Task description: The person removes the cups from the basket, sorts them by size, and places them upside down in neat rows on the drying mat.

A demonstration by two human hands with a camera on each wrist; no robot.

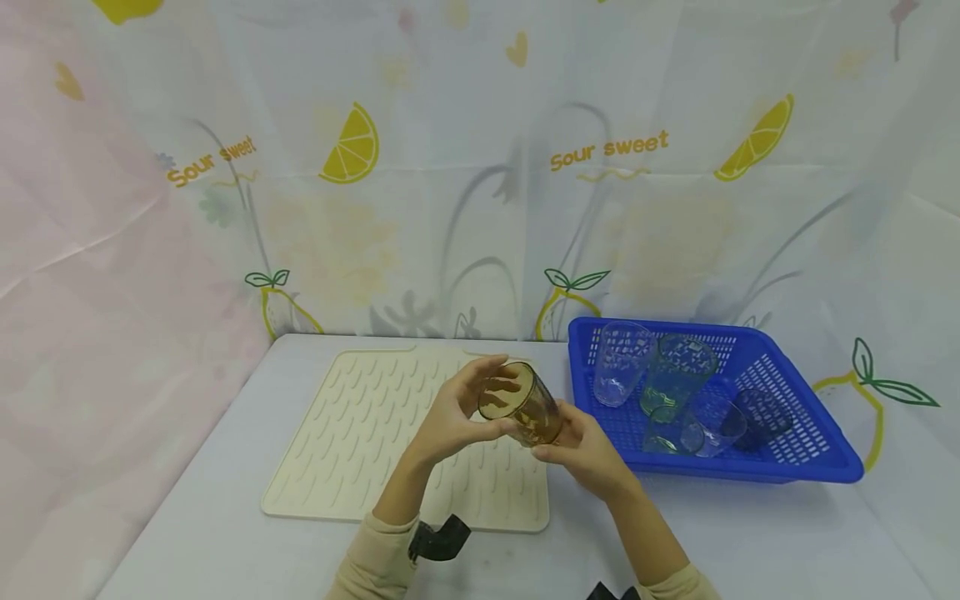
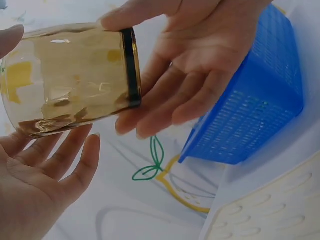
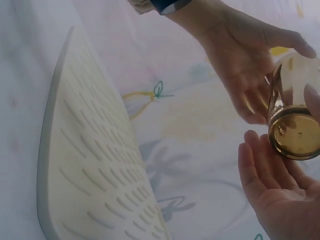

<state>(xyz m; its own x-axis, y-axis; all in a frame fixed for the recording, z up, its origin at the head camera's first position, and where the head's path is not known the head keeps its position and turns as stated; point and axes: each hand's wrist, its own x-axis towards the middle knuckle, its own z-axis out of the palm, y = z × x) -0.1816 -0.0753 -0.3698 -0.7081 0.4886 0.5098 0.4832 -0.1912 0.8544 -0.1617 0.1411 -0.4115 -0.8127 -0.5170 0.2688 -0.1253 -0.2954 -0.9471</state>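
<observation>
An amber glass tumbler (image 1: pixel 534 410) is held tilted in the air between both hands, its mouth facing left and its base to the right. My left hand (image 1: pixel 459 410) grips it near the rim, thumb on one side and fingers on the other. At the base end, my right hand (image 1: pixel 588 454) pinches the tumbler between thumb and fingers. The left wrist view shows the tumbler (image 2: pixel 75 75) side-on, with its thick dark base beside the right hand's fingers (image 2: pixel 187 95). In the right wrist view the round base of the tumbler (image 3: pixel 297 134) faces the camera.
A cream ridged drying mat (image 1: pixel 360 450) lies on the white table, partly below the hands. To the right stands a blue plastic basket (image 1: pixel 813 450) holding several glasses, among them a clear tall glass (image 1: pixel 621 367) and a greenish glass (image 1: pixel 675 375). A printed curtain (image 1: pixel 450 208) hangs behind.
</observation>
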